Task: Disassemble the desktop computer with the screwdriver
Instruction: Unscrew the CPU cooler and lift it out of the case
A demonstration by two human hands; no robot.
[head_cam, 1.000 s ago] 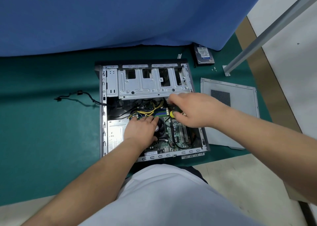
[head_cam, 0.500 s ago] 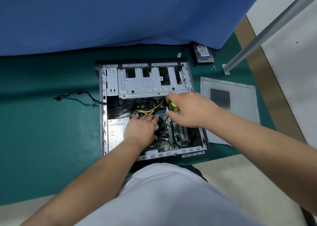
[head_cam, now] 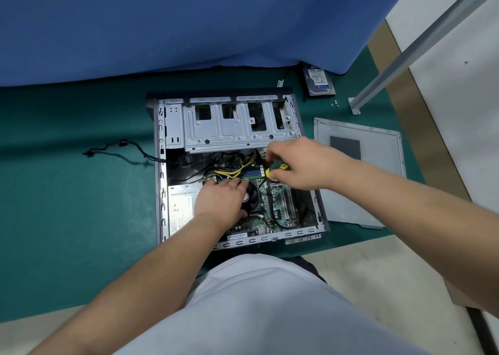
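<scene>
Green matting carries the desktop computer (head_cam: 172,128), lying open at centre, where the left hand (head_cam: 221,201) rests flat with fingers together on the cooler fan (head_cam: 252,195). Just right, the right hand (head_cam: 299,163) curls its fingers round the screwdriver (head_cam: 278,168) over the motherboard (head_cam: 278,206). Side panel (head_cam: 378,192) and hard drive (head_cam: 320,80) already lie out; fan, board and power supply (head_cam: 179,209) remain.

Both bare forearms are extended forward, the hands held close together.

The left hand (head_cam: 221,199) is laid palm down with its fingers (head_cam: 237,183) straight and pointed to the far side. The right hand (head_cam: 299,163) is reached in from the right, its fingers (head_cam: 272,153) curled in a grip and its wrist bent leftward.
</scene>
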